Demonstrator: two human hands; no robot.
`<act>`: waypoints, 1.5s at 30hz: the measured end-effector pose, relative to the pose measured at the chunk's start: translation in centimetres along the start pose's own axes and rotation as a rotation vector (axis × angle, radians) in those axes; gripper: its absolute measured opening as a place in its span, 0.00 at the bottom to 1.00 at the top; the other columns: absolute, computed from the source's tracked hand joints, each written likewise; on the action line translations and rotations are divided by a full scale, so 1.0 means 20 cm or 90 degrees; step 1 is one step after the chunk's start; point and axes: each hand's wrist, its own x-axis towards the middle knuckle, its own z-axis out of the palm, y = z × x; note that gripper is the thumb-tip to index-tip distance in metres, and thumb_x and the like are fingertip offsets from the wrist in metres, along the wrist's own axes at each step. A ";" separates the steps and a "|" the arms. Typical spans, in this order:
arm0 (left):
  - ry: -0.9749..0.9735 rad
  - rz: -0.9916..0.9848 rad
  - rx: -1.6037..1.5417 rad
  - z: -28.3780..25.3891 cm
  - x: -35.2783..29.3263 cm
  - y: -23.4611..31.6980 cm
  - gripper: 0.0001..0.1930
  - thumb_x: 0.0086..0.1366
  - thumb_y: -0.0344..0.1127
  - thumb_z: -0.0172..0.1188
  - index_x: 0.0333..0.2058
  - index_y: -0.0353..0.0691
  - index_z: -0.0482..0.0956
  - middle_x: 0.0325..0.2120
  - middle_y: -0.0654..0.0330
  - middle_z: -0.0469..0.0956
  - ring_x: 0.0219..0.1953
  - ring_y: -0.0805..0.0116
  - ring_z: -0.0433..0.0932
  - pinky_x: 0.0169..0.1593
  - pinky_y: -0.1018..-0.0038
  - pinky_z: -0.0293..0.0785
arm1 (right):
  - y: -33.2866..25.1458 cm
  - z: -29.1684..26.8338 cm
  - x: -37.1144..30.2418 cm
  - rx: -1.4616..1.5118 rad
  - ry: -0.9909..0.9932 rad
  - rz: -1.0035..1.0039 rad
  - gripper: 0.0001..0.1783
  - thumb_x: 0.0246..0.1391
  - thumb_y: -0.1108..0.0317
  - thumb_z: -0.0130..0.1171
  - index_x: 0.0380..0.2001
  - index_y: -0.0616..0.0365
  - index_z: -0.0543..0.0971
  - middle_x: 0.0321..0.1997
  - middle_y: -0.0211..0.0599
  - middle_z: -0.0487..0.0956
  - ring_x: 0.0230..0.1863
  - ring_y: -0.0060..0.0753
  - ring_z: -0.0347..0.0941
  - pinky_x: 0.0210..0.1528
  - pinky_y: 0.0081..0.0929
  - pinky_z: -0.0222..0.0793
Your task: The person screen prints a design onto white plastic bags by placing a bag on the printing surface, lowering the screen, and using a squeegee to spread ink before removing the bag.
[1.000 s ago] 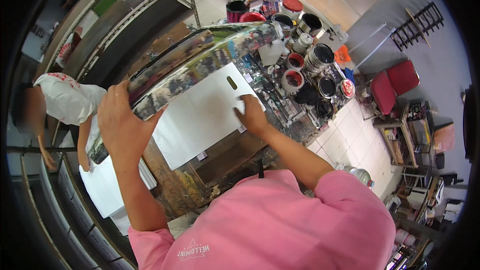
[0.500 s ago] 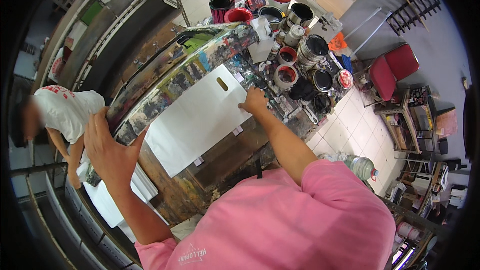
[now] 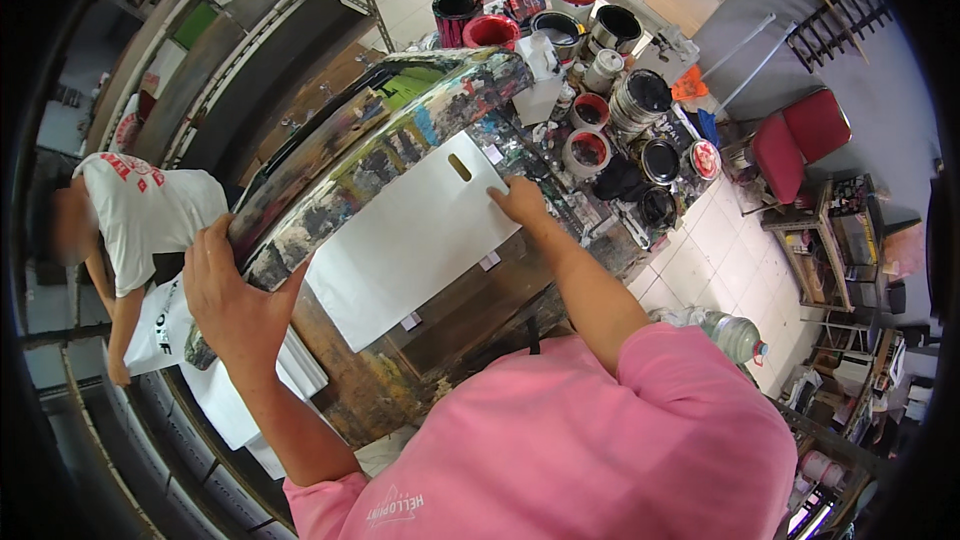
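Observation:
A flat white bag (image 3: 410, 240) with an oval handle slot lies slantwise on the stained printing board (image 3: 345, 380). My right hand (image 3: 525, 205) is closed at the bag's right edge, its thumb against the corner below the slot. My left hand (image 3: 240, 300) is wrapped round the near left end of a raised, paint-crusted screen frame (image 3: 385, 155), thumb on one side and fingers on the other. The frame stands tilted along the far side of the bag. Beside my left forearm lies a stack of white bags (image 3: 300, 365).
Several paint cans and tubs (image 3: 590, 110) crowd the board's far right end. On the left, a co-worker (image 3: 155, 210) bends over racks with a printed white bag (image 3: 165, 325). A red chair (image 3: 800, 140) and a large water bottle (image 3: 730, 335) are on the right.
My right hand's fingers have drawn in at the bag's edge. My left hand stays at the frame. The co-worker's printed bag has come into fuller view. The whole view has shifted slightly.

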 end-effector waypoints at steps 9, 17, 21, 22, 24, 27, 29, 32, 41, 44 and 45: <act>0.049 0.037 0.012 0.03 0.00 -0.01 0.42 0.44 0.53 0.83 0.53 0.35 0.77 0.42 0.50 0.78 0.46 0.44 0.77 0.52 0.54 0.72 | -0.03 -0.01 0.01 0.011 0.045 -0.063 0.22 0.54 0.53 0.67 0.43 0.60 0.88 0.48 0.59 0.85 0.50 0.60 0.83 0.55 0.50 0.78; 0.032 0.026 0.013 0.02 0.01 0.00 0.42 0.47 0.55 0.82 0.54 0.33 0.77 0.43 0.49 0.79 0.48 0.44 0.78 0.53 0.54 0.73 | 0.10 0.00 0.06 -0.048 0.038 0.002 0.21 0.53 0.54 0.67 0.46 0.54 0.89 0.48 0.54 0.86 0.51 0.57 0.84 0.56 0.50 0.79; 0.009 0.010 0.018 0.02 -0.01 -0.01 0.42 0.48 0.56 0.81 0.54 0.32 0.77 0.44 0.48 0.79 0.48 0.43 0.79 0.53 0.53 0.74 | 0.10 0.00 0.06 -0.028 0.025 0.034 0.21 0.51 0.56 0.65 0.46 0.52 0.89 0.49 0.52 0.87 0.52 0.54 0.84 0.57 0.48 0.79; 0.012 0.012 0.019 0.02 0.00 -0.01 0.42 0.48 0.56 0.81 0.54 0.32 0.77 0.44 0.48 0.79 0.48 0.43 0.79 0.53 0.53 0.74 | 0.11 0.00 0.06 -0.020 0.027 0.040 0.21 0.51 0.56 0.66 0.46 0.51 0.89 0.49 0.52 0.87 0.52 0.53 0.84 0.57 0.47 0.79; 0.018 0.015 0.023 0.02 0.00 -0.01 0.42 0.48 0.57 0.81 0.54 0.33 0.77 0.44 0.49 0.79 0.48 0.44 0.79 0.53 0.53 0.74 | 0.12 0.01 0.06 -0.002 0.044 0.048 0.20 0.50 0.56 0.66 0.44 0.50 0.90 0.48 0.50 0.88 0.52 0.53 0.85 0.57 0.47 0.80; 0.043 0.024 0.019 0.04 0.00 -0.01 0.42 0.44 0.53 0.83 0.54 0.34 0.77 0.43 0.50 0.78 0.48 0.43 0.77 0.53 0.55 0.72 | 0.12 0.02 0.07 0.019 0.047 0.056 0.18 0.49 0.56 0.66 0.41 0.49 0.91 0.45 0.49 0.88 0.50 0.53 0.85 0.56 0.46 0.80; 0.032 0.021 0.021 0.03 0.00 -0.01 0.42 0.47 0.55 0.82 0.54 0.34 0.77 0.43 0.50 0.79 0.48 0.44 0.78 0.53 0.54 0.74 | 0.13 0.03 0.07 0.028 0.052 0.066 0.17 0.48 0.57 0.67 0.40 0.48 0.91 0.44 0.49 0.88 0.49 0.53 0.86 0.56 0.46 0.80; 0.026 0.021 0.028 0.02 0.01 -0.01 0.41 0.49 0.56 0.81 0.54 0.34 0.77 0.44 0.50 0.79 0.49 0.45 0.79 0.53 0.54 0.75 | 0.14 0.05 0.09 0.039 0.071 0.082 0.16 0.47 0.57 0.67 0.39 0.48 0.91 0.43 0.48 0.89 0.48 0.53 0.86 0.56 0.46 0.80; 0.032 0.026 0.015 0.03 0.01 -0.02 0.42 0.48 0.56 0.81 0.54 0.35 0.77 0.44 0.50 0.80 0.50 0.45 0.79 0.54 0.54 0.74 | 0.15 0.09 0.11 0.053 0.123 0.105 0.15 0.46 0.58 0.68 0.37 0.48 0.91 0.42 0.44 0.89 0.47 0.52 0.86 0.55 0.45 0.80; 0.025 0.020 0.012 0.02 0.02 -0.02 0.42 0.48 0.56 0.81 0.54 0.35 0.77 0.45 0.50 0.80 0.50 0.44 0.79 0.55 0.54 0.74 | 0.18 0.12 0.12 0.055 0.158 0.086 0.15 0.43 0.56 0.70 0.34 0.51 0.91 0.39 0.44 0.89 0.43 0.51 0.86 0.51 0.42 0.81; 0.018 0.013 0.009 0.02 0.01 -0.02 0.42 0.48 0.57 0.81 0.55 0.35 0.77 0.45 0.49 0.80 0.50 0.44 0.79 0.55 0.53 0.73 | 0.18 0.14 0.12 0.054 0.163 0.080 0.15 0.43 0.56 0.70 0.34 0.51 0.91 0.38 0.45 0.89 0.43 0.51 0.86 0.51 0.42 0.81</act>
